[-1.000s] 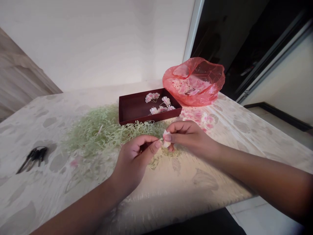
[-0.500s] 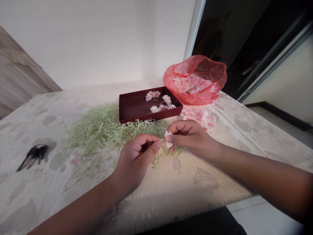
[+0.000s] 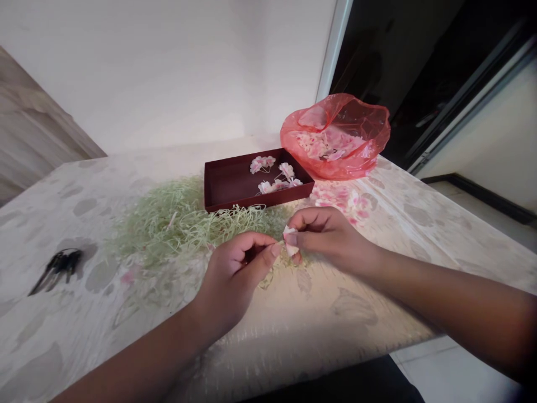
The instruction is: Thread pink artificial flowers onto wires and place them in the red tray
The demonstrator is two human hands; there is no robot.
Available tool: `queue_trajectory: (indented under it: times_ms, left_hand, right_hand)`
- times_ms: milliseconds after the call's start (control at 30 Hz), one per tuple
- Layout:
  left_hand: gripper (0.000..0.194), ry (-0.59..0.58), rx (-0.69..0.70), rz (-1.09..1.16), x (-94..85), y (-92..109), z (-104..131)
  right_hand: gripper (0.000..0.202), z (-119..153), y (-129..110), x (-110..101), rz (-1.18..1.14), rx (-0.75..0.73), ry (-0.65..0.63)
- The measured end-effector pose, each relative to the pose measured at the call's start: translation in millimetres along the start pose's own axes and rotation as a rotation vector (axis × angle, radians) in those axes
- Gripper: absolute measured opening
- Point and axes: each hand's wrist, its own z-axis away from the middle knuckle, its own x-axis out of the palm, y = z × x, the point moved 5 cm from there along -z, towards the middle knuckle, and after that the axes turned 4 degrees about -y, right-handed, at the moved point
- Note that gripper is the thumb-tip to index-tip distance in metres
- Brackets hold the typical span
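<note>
Between thumb and fingers, my right hand pinches a small pink-and-white artificial flower. My left hand is closed at the flower's left side, its thumb and forefinger pressed on a thin pale stem that is mostly hidden. The two hands nearly meet above the table. Just behind them lies a loose heap of pale green stems. A shallow dark red box stands beyond the heap, and several finished-looking flowers on stems lie at its right end.
A translucent red plastic bag full of pink-and-white petals stands open at the back right. Loose petals lie in front of it. Keys rest at the left on the patterned tablecloth. A wall rises behind the table.
Both hands have shifted very slightly to the right with the flower, still pinching it and its stem. The box, bag and heap stay where they were.
</note>
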Motion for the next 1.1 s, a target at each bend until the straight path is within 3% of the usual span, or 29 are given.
queue_trajectory:
  times_ms: [767,1100]
  left_hand:
    - [0.017,-0.013,0.009,0.018,1.4,1.6,1.2]
    - [0.017,0.001,0.031,0.070,-1.3,1.3,0.0]
  right_hand:
    - [0.015,2.4,9.5,5.7,-0.027,0.018,-0.043]
    - [0.012,3.0,9.3,6.0,-0.082,-0.061,-0.038]
